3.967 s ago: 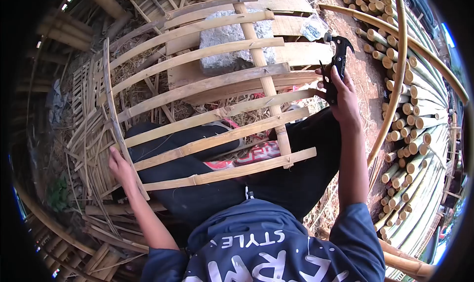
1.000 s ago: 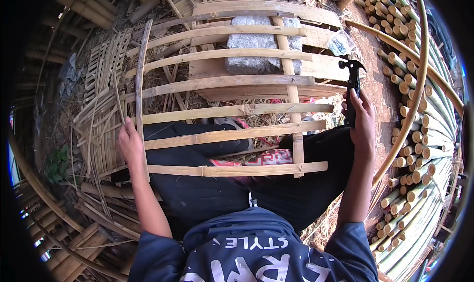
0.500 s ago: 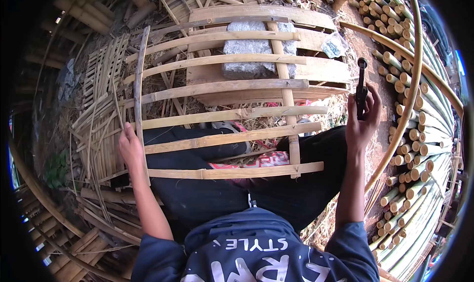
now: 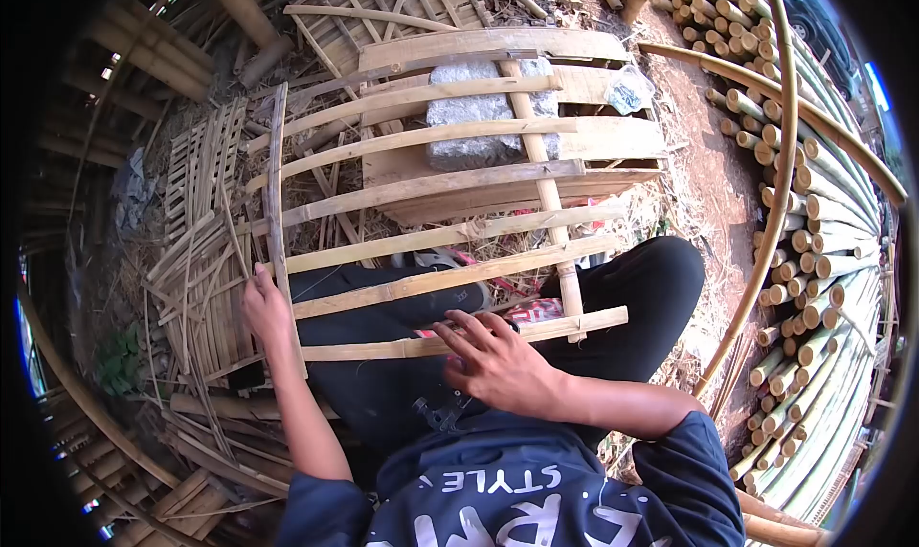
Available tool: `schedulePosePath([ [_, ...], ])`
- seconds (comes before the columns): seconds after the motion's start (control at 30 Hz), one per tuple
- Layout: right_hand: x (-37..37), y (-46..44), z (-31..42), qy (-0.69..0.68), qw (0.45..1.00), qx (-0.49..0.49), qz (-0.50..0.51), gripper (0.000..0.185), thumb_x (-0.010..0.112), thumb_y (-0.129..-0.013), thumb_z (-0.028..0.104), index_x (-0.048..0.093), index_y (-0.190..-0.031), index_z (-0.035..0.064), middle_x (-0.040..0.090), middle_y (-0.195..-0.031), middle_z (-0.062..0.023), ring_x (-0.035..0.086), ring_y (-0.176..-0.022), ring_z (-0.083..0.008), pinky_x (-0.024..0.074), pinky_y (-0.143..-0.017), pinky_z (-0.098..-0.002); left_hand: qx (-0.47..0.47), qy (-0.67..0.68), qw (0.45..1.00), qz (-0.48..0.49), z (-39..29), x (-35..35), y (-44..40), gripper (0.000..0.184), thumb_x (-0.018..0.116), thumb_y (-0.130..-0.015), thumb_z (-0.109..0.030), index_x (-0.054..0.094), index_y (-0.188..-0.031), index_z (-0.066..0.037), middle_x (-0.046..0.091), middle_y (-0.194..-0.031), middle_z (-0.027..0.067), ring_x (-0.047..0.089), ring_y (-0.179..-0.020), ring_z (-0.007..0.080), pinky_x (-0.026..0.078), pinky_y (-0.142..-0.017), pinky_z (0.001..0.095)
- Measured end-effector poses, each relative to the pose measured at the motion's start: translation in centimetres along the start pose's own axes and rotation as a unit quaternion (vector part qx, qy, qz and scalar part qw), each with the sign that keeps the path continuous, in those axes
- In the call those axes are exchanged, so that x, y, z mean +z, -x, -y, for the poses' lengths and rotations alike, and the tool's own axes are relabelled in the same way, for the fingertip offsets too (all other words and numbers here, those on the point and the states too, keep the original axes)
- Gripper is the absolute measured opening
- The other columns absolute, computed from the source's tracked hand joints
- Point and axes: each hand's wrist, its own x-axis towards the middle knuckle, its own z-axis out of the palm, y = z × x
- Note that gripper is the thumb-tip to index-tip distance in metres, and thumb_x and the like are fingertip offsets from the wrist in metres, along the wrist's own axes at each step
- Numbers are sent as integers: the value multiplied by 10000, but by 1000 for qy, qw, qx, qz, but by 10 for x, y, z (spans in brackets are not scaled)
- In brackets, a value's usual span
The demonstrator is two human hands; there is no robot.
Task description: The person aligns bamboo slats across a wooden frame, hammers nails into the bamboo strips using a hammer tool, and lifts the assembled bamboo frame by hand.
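Observation:
A lattice of bamboo slats [image 4: 421, 249] lies across my lap, joined by a left rail [image 4: 278, 202] and a right crosspiece [image 4: 548, 198]. My left hand [image 4: 271, 308] is closed on the lower part of the left rail. Over the nearest slat [image 4: 359, 353], my right hand [image 4: 498, 360] shows its back, with fingers stretched and apart. Just below its fingertips, a dark tool-like object [image 4: 440, 415] rests against my dark clothing; its kind is unclear. A small black part shows near the knuckles, and the underside of the hand is hidden.
A grey concrete block [image 4: 469, 116] sits on wooden boards [image 4: 613, 137] beyond the lattice, with a clear plastic bag [image 4: 627, 89] nearby. Cut bamboo poles [image 4: 814, 250] are stacked at right. Thin bamboo strips [image 4: 196, 289] lie at left.
My right hand has swung from the far right, where it held a black tool upright, to the nearest slat, fingers now spread. My left hand stays on the rail.

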Motion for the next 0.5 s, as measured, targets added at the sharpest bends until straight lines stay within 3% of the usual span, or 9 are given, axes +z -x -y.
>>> schedulePosePath([
  [0.17,4,-5,6,5,1000,9,2,157,602,-874,253,652,-938,118,520,-1435,-208,467,-1349,-388,398,-1085,-548,-8,41,999,-26,1,3,4,633,420,-1036,-520,655,-878,46,654,-753,233,632,-798,446,450,-756,520],
  [0.37,8,-19,10,41,996,38,66,180,557,-910,264,679,-974,148,535,-1405,-213,475,-1336,-393,385,-1098,-553,-4,43,999,-10,3,0,2,641,420,-1037,-522,622,-841,54,633,-750,227,619,-800,430,441,-752,511],
  [0.5,9,-31,11,36,986,43,158,198,553,-907,276,693,-1014,184,579,-1315,-181,550,-1230,-316,422,-1044,-517,-9,62,998,8,-2,-3,4,624,421,-1045,-523,580,-825,39,571,-695,190,567,-719,376,423,-708,479],
])
